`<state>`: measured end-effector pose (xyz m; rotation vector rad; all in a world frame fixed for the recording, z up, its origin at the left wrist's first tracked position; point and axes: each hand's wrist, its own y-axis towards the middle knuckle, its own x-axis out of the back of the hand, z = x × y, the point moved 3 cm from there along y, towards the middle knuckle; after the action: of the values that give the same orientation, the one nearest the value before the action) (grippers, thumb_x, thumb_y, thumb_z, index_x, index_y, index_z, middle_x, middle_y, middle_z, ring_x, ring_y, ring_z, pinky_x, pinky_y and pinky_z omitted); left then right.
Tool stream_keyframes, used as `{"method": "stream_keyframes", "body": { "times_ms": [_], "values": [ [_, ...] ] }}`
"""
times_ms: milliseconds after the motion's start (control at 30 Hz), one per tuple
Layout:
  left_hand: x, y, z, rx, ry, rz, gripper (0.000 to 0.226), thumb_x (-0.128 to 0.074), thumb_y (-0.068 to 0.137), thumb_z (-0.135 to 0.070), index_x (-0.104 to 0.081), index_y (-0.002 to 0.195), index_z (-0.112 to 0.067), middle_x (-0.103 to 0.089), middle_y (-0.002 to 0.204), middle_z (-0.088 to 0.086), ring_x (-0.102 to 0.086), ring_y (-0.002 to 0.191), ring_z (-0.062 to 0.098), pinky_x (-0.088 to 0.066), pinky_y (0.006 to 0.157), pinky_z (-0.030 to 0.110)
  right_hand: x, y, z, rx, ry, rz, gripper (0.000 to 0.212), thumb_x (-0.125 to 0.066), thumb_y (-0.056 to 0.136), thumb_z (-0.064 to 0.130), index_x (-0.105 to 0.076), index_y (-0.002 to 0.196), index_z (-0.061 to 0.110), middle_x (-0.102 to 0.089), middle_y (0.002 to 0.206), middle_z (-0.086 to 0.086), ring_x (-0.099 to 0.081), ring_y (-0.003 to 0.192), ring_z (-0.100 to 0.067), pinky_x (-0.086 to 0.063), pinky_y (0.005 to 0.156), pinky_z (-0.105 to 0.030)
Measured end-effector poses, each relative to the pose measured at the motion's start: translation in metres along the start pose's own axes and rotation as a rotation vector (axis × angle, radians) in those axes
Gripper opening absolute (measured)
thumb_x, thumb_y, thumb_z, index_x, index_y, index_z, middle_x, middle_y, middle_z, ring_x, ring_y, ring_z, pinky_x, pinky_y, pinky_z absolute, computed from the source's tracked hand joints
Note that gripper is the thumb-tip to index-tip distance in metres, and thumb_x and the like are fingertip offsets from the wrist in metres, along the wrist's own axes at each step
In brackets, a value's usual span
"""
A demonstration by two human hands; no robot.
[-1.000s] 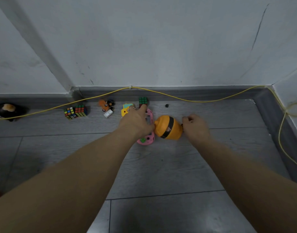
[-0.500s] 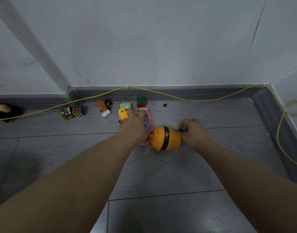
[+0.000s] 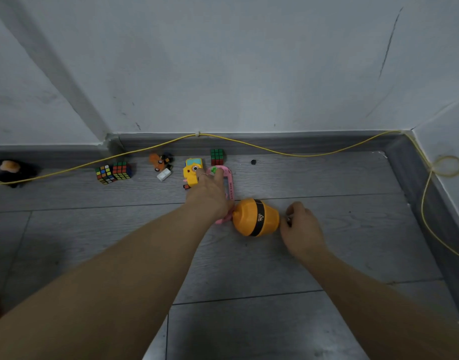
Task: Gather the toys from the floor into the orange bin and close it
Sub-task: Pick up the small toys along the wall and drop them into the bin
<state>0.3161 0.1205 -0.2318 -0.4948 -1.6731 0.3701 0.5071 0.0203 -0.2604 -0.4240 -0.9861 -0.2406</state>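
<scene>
**Both hands down among the toys by the wall**

While both arms reach forward over the grey floor [image 3: 249, 268], the orange bin [image 3: 255, 217] lies on its side at the centre, a black band round it. At 3 o'clock of the bin the right hand [image 3: 301, 229] has its fingers curled at the bin's end; whether they grip something small there I cannot tell. At 10 o'clock of the bin the left hand [image 3: 210, 193] rests on the pink toy [image 3: 229, 183], fingers stretched toward its green button, and covers most of it. Just at 9 o'clock of that hand stands the yellow toy camera [image 3: 193, 172]. Farther toward 9 o'clock lie two puzzle cubes [image 3: 113, 172] touching each other, and at the far edge a black plush toy [image 3: 10, 170]. Between cubes and camera sit an orange toy car [image 3: 159, 161] and a small white block [image 3: 164, 174]. At 12 o'clock of the pink toy stands a green and red cube [image 3: 217, 156]. A yellow cable [image 3: 288, 154] runs along the wall.
</scene>
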Motion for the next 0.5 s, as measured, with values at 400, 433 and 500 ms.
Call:
{"method": "stream_keyframes", "body": {
  "times_ms": [400,433,500],
  "values": [
    [-0.005,0.0,-0.004,0.048,0.019,0.023,0.092,-0.06,0.09,-0.053,-0.002,0.154,-0.021,-0.026,0.148,0.026,-0.044,0.128,0.041,-0.047,0.093,0.045,-0.013,-0.006,0.026,-0.479,0.714,0.183,0.029,-0.046,0.095,0.032,-0.045,0.072,0.014,-0.047,0.069,-0.004,-0.045,0.066,-0.019,-0.037,0.066,-0.035],
    [-0.005,0.001,-0.003,0.06,0.0,0.029,0.092,-0.061,0.09,-0.052,-0.002,0.154,-0.022,-0.025,0.148,0.026,-0.043,0.128,0.042,-0.047,0.094,0.046,-0.015,-0.007,0.029,-0.483,0.695,0.195,0.033,-0.045,0.096,0.039,-0.049,0.074,0.015,-0.049,0.072,-0.004,-0.048,0.069,-0.019,-0.039,0.069,-0.036],
    [-0.005,0.002,0.0,0.071,-0.029,0.043,0.093,-0.062,0.089,-0.051,-0.002,0.154,-0.023,-0.023,0.15,0.025,-0.043,0.129,0.043,-0.047,0.096,0.047,-0.017,-0.007,0.032,-0.46,0.644,0.211,0.035,-0.046,0.096,0.048,-0.057,0.085,0.017,-0.055,0.08,-0.004,-0.053,0.076,-0.019,-0.044,0.074,-0.036]
  ]
}}
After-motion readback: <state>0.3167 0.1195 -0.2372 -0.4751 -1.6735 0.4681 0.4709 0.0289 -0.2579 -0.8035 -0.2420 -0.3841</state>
